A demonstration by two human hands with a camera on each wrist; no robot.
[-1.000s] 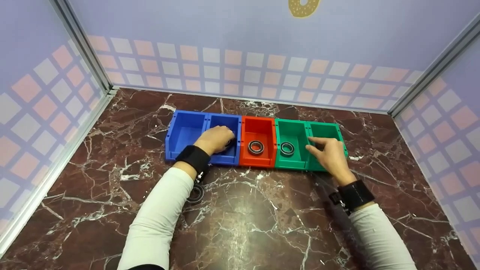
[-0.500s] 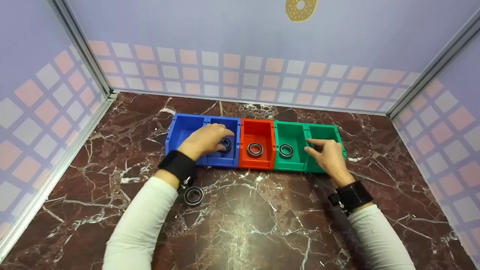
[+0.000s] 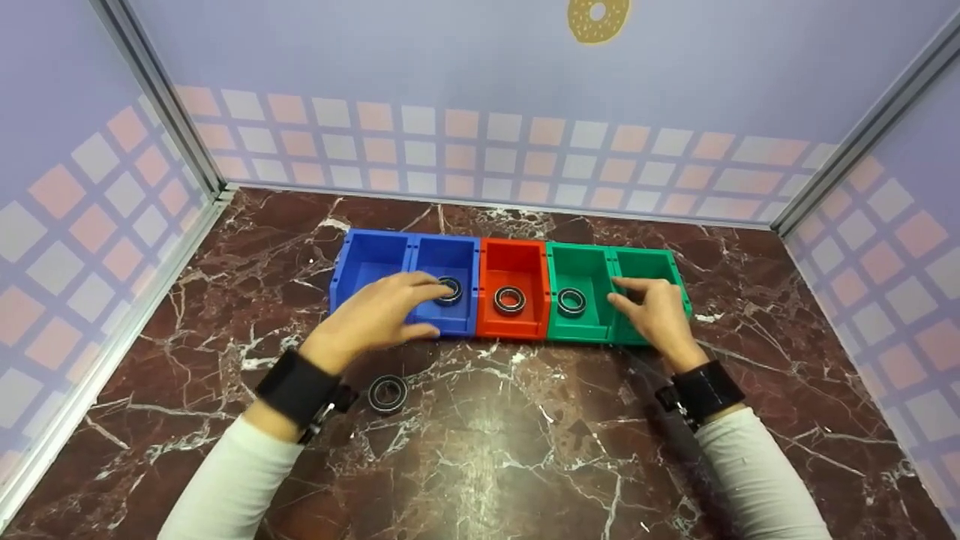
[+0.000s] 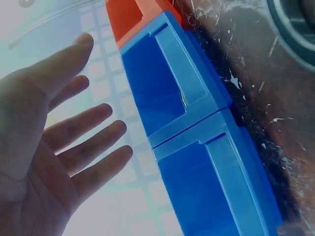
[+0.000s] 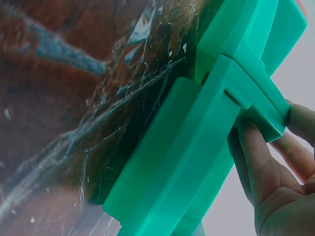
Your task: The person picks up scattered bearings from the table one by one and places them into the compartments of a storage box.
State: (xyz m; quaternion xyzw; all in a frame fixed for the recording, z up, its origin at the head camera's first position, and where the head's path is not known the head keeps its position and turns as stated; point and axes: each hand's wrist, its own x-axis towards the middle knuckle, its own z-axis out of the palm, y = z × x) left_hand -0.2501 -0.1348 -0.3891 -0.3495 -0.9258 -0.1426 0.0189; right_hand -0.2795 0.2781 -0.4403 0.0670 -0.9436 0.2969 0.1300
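Observation:
Four joined-looking compartments and one more form a row: two blue bins [image 3: 442, 322], one red bin [image 3: 517, 330] and two green bins [image 3: 581, 334]. A ball bearing [image 3: 450, 301] lies in the right blue bin, partly behind my left fingers. My left hand [image 3: 371, 311] hovers over the blue bins, fingers spread and holding nothing. My right hand [image 3: 660, 315] pinches the wall between the green bins; the right wrist view shows fingers [image 5: 258, 160] on both sides of that green wall. Another bearing [image 3: 509, 312] sits in the red bin, another [image 3: 571, 313] in the left green bin.
One bearing [image 3: 388, 409] lies on the dark marbled table [image 3: 480, 465] in front of the blue bins, near my left wrist. Tiled-pattern panels [image 3: 517, 157] enclose the table at the back and both sides.
My left hand has let go of the bearing in the right blue bin and drawn back toward the lower left, its fingers opening. The right hand stays on the green wall.

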